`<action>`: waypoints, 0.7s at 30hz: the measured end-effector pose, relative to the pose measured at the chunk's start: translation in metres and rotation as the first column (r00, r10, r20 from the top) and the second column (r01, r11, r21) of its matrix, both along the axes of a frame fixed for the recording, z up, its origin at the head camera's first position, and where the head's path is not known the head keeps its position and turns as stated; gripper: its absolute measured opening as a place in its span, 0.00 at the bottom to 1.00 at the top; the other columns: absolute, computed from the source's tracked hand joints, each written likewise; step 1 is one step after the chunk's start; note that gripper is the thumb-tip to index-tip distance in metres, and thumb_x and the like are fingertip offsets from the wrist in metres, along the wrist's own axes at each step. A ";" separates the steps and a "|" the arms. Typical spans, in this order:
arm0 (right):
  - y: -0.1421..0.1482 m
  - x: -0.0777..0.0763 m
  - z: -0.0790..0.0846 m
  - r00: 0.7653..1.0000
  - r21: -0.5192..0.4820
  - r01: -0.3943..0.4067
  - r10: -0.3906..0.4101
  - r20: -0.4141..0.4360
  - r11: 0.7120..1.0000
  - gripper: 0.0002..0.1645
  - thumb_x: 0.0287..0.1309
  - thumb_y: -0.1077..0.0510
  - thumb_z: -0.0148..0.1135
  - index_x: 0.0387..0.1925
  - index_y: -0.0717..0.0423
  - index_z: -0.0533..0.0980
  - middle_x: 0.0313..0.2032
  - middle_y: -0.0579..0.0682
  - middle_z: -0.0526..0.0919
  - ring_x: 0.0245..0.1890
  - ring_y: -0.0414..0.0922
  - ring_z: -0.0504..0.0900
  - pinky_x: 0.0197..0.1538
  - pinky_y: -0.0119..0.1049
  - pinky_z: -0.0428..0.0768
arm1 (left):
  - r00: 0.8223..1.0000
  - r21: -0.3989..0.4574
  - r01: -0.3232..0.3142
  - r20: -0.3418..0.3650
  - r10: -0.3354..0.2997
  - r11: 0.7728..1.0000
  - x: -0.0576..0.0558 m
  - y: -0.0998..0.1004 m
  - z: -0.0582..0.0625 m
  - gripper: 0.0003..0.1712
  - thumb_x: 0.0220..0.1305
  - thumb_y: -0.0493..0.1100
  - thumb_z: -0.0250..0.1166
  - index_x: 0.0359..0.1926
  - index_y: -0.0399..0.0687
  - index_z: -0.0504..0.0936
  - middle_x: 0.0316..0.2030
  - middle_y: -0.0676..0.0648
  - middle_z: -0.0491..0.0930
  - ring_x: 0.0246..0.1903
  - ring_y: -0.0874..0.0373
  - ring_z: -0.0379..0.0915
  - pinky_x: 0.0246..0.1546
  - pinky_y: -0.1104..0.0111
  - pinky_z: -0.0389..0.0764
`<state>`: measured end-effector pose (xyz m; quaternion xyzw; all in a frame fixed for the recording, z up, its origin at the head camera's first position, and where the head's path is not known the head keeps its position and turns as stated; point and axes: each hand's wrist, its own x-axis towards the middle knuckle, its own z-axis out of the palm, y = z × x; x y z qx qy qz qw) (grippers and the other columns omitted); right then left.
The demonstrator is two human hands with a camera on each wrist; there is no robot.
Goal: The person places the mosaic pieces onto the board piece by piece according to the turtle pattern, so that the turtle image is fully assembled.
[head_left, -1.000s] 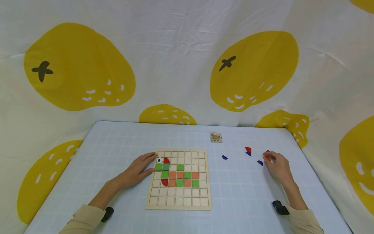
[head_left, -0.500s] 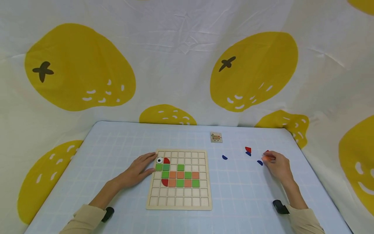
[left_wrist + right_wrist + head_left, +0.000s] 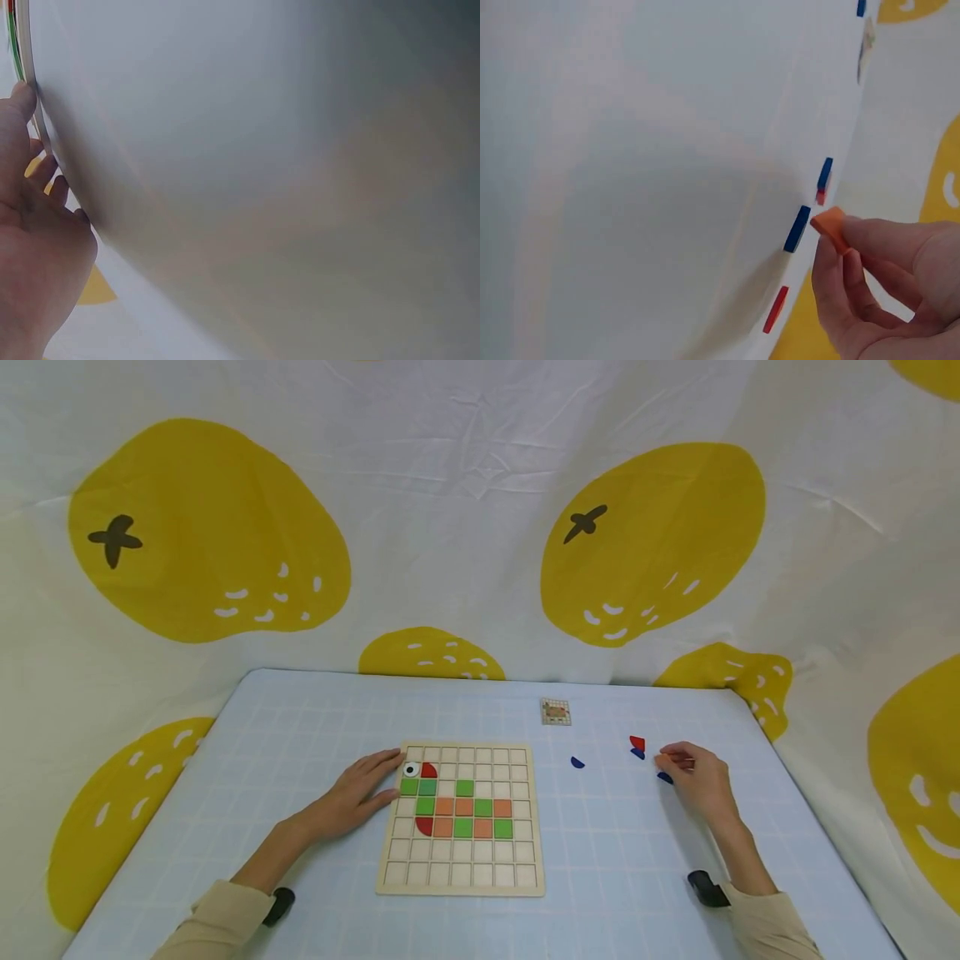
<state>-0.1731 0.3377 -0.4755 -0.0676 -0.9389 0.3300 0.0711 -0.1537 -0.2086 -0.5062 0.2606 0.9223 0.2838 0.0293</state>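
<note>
A wooden grid board [image 3: 480, 853] lies on the table, with green, orange and red tiles and a round eye tile [image 3: 411, 769] set in its squares. My left hand [image 3: 356, 797] rests at the board's left edge with fingers stretched out; the left wrist view shows its thumb and fingertips right at the rim. Between thumb and fingers, my right hand [image 3: 697, 781] pinches an orange tile [image 3: 830, 225]. Just below those fingertips lies a blue half-round piece [image 3: 664, 777]. Farther left are a red quarter-round piece [image 3: 637, 742] and a second blue piece [image 3: 638, 754] close against it.
Another blue half-round piece [image 3: 577, 762] lies between the board and my right hand. A small picture card [image 3: 556, 712] sits near the table's back edge. In the right wrist view a red piece [image 3: 775, 309] lies on the table near the hand.
My right hand has moved a little to the left with the orange tile, over toward the nearest blue piece. The left hand and the board stay where they were.
</note>
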 end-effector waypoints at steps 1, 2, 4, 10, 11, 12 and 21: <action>-0.002 0.000 0.001 1.000 -0.005 -0.005 0.005 -0.007 1.000 0.15 0.69 0.57 0.67 0.50 0.65 0.82 0.42 0.61 0.85 0.43 0.56 0.81 0.36 0.14 0.71 | 1.000 -0.002 0.000 0.000 0.000 1.000 0.000 0.000 0.000 0.37 0.77 0.50 0.61 0.79 0.44 0.61 0.77 0.41 0.60 0.75 0.38 0.54 0.70 0.38 0.59; -0.004 0.000 0.002 1.000 -0.009 -0.014 0.014 -0.015 1.000 0.15 0.69 0.57 0.67 0.50 0.65 0.82 0.42 0.62 0.85 0.43 0.56 0.82 0.37 0.14 0.71 | 1.000 -0.002 -0.001 0.002 0.001 1.000 0.000 0.000 0.000 0.37 0.77 0.50 0.61 0.79 0.44 0.61 0.77 0.41 0.59 0.75 0.38 0.54 0.70 0.37 0.59; -0.009 0.000 0.004 0.999 -0.016 -0.029 0.029 -0.026 0.999 0.14 0.68 0.58 0.68 0.49 0.66 0.81 0.42 0.62 0.85 0.43 0.56 0.82 0.37 0.13 0.71 | 1.000 -0.001 -0.002 0.005 0.002 1.000 0.000 0.000 0.001 0.37 0.77 0.50 0.61 0.79 0.44 0.61 0.77 0.41 0.59 0.75 0.38 0.53 0.70 0.37 0.59; -0.022 -0.002 0.006 0.989 -0.040 -0.097 0.092 -0.114 0.994 0.12 0.64 0.62 0.71 0.45 0.67 0.82 0.38 0.61 0.86 0.40 0.56 0.83 0.38 0.11 0.70 | 1.000 -0.001 -0.004 0.009 0.004 1.000 0.001 0.000 0.000 0.37 0.77 0.50 0.61 0.79 0.44 0.61 0.77 0.41 0.59 0.75 0.38 0.53 0.70 0.37 0.58; -0.024 -0.003 0.006 0.988 -0.043 -0.106 0.101 -0.121 0.993 0.13 0.64 0.62 0.71 0.45 0.67 0.82 0.38 0.60 0.86 0.40 0.56 0.83 0.39 0.11 0.70 | 1.000 -0.001 -0.004 0.010 0.004 1.000 0.000 0.000 0.000 0.37 0.77 0.50 0.61 0.79 0.44 0.61 0.77 0.41 0.59 0.75 0.38 0.53 0.70 0.37 0.58; -0.027 -0.003 0.006 0.986 -0.045 -0.115 0.108 -0.126 0.992 0.12 0.64 0.62 0.71 0.45 0.67 0.82 0.38 0.60 0.86 0.40 0.56 0.84 0.39 0.12 0.71 | 1.000 -0.001 -0.004 0.012 0.004 1.000 0.000 0.000 0.001 0.37 0.77 0.50 0.61 0.79 0.44 0.61 0.77 0.41 0.59 0.75 0.38 0.53 0.70 0.37 0.58; -0.056 -0.007 0.007 0.993 -0.067 -0.109 0.106 -0.045 0.992 0.12 0.67 0.59 0.69 0.48 0.62 0.83 0.40 0.57 0.85 0.42 0.52 0.82 0.43 0.21 0.77 | 1.000 0.002 -0.004 0.014 0.004 1.000 0.000 0.001 0.002 0.37 0.76 0.48 0.61 0.79 0.43 0.61 0.77 0.40 0.59 0.75 0.37 0.53 0.71 0.37 0.58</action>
